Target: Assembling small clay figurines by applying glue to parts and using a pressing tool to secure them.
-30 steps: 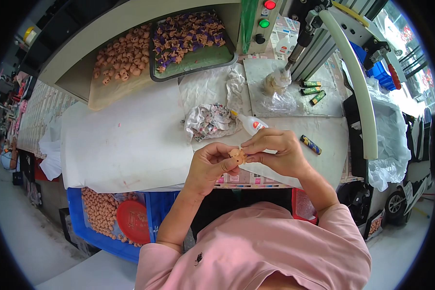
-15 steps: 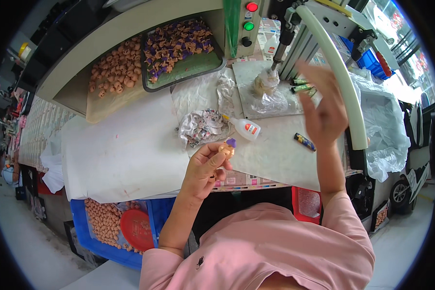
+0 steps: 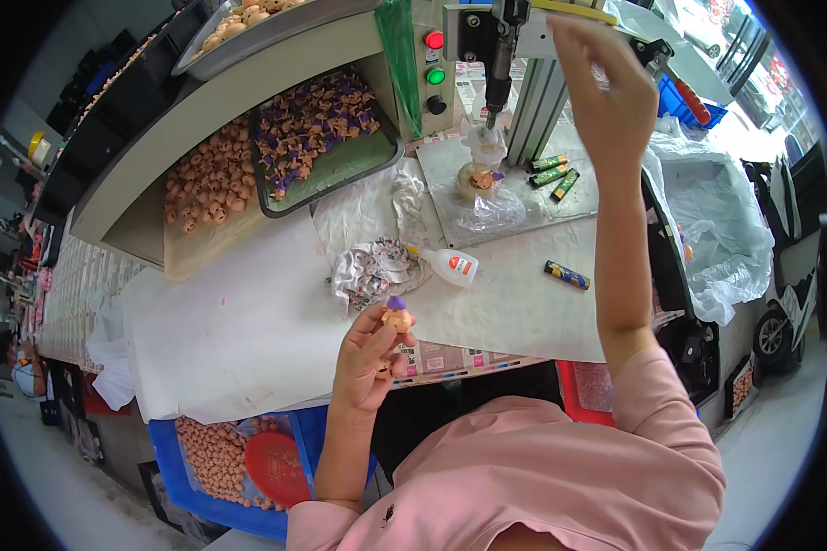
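My left hand, near the table's front edge, is closed on a small peach-coloured toy figure topped with a purple piece. A round toy head with dark marks sits lower in the same hand. My right hand is raised at the upper right beside the press, its fingers somewhat blurred but apart, with nothing visible in them. Below the press tip, a plastic-wrapped holder bears a peach piece with a bit of purple on it.
A glue bottle lies by a crumpled cloth. Several green tubes and a dark blue one lie near the press. A black tray of purple-and-peach parts stands beside piled toy heads. A blue bin holds more heads.
The white curved lever has gone from view and the press tip stands clear above the holder. My right hand has moved upward; my left still holds the figure. The view has shifted.
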The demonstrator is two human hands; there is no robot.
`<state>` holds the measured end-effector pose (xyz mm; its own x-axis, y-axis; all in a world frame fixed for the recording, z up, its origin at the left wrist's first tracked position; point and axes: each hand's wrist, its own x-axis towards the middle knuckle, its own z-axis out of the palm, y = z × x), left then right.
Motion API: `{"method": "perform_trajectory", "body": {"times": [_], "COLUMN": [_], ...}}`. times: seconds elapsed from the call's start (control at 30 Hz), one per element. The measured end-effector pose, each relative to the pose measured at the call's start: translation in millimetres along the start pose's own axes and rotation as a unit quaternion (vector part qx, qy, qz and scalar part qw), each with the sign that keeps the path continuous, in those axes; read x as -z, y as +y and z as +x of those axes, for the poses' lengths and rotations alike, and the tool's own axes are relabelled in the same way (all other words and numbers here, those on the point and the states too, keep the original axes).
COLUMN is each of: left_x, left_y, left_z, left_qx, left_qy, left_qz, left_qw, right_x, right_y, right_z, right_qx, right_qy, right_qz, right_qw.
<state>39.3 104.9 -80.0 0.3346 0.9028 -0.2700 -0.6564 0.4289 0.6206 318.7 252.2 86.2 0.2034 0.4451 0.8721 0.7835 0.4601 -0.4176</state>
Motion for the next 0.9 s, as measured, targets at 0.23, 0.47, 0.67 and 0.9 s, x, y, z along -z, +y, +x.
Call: {"method": "perform_trajectory", "body": {"times": [0.23,0.47,0.67,0.9], "left_x": [0.9,-29.8,-48.7,-96.5], "left_y": [19.8,32.0,54.3,21.9], "left_z": [18.2,37.5,78.9,176.2], "left_qx": [-0.03,-0.048,-0.014,0.05], "left_qy": [-0.002,-0.006,-0.027,-0.016], "left_qz": [0.056,0.126,0.25,0.339], "left_qw": [0.998,0.991,0.968,0.939], "right_x": [-32.3,29.9,180.6,238.8], "right_y": [75.5,69.7,175.6,218.2], "right_z": [-125.7,-101.7,-76.0,-111.1], "right_qx": [-0.033,-0.058,-0.22,-0.203], "right_qy": [-0.309,-0.157,-0.022,-0.078], "right_qz": [-0.018,0.035,-0.336,-0.491], "right_qw": [0.95,0.985,0.916,0.844]}}
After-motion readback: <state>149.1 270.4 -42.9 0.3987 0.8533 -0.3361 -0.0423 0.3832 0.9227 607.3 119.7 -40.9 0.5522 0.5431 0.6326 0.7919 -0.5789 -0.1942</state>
